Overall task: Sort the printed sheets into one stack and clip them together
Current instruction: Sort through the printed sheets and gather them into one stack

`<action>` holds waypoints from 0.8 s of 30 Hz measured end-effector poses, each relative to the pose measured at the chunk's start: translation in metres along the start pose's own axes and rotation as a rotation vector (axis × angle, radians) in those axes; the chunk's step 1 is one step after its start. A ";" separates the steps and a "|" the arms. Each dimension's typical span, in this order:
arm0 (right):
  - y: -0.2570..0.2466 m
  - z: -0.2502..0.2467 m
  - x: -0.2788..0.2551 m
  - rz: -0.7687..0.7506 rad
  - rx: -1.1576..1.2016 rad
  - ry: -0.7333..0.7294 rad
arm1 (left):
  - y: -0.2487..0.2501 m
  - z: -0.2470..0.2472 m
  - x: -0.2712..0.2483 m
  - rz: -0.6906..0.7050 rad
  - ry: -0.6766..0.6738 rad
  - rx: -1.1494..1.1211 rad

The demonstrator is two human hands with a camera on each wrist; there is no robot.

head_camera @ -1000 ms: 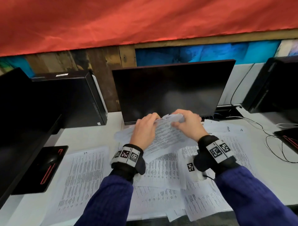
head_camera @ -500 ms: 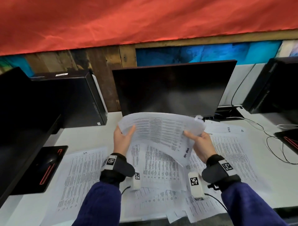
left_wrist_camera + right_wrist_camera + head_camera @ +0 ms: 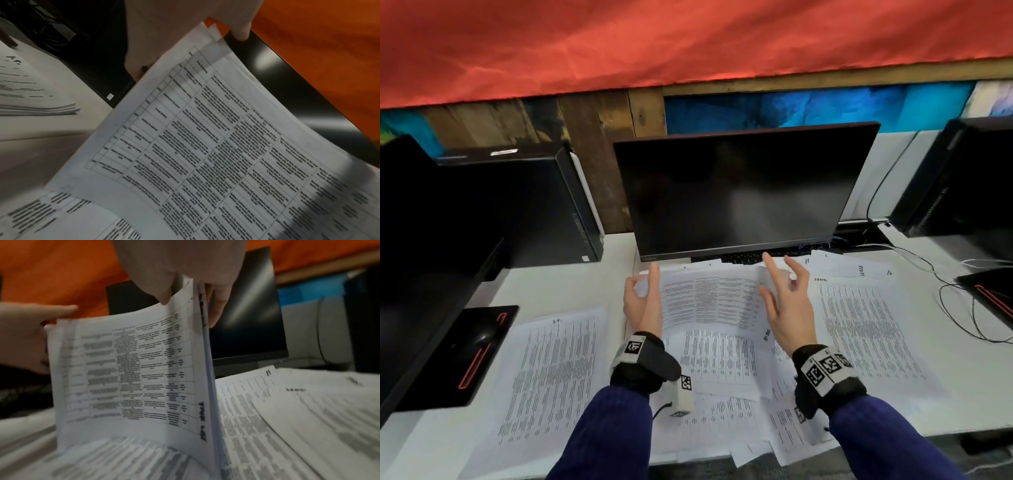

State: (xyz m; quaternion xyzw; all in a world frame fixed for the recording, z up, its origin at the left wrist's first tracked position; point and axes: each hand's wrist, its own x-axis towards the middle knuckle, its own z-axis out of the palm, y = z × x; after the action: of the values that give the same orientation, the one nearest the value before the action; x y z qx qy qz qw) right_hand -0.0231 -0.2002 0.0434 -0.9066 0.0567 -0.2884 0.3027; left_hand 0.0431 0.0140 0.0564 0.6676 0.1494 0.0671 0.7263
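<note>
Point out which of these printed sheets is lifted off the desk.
The curved sheet in front of the monitor, held between the left hand and right hand. The other sheets lie flat on the desk.

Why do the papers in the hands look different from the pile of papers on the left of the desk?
The held papers are up off the desk, gripped at each side by the left hand and right hand; the left pile lies on the desk, untouched. The held papers bend in a curve; the left pile lies flat. Both are white sheets printed with small black text.
</note>
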 end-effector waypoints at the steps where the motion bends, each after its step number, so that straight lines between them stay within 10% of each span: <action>1: 0.003 0.001 0.000 -0.069 -0.087 -0.029 | 0.001 0.002 0.002 0.008 0.024 0.034; 16: 0.014 -0.001 0.006 0.008 -0.170 -0.117 | -0.003 0.000 0.024 0.176 -0.027 0.262; 21: 0.012 -0.002 0.008 0.034 -0.110 -0.138 | -0.001 0.010 0.018 0.608 0.026 1.158; 24: 0.012 -0.004 0.010 0.068 -0.057 -0.136 | 0.004 0.040 -0.007 0.844 -0.255 1.403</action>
State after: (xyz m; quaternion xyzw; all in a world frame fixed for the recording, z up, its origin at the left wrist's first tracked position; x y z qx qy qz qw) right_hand -0.0160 -0.2143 0.0440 -0.9299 0.0751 -0.2139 0.2896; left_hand 0.0493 -0.0256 0.0641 0.9682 -0.1899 0.1489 0.0660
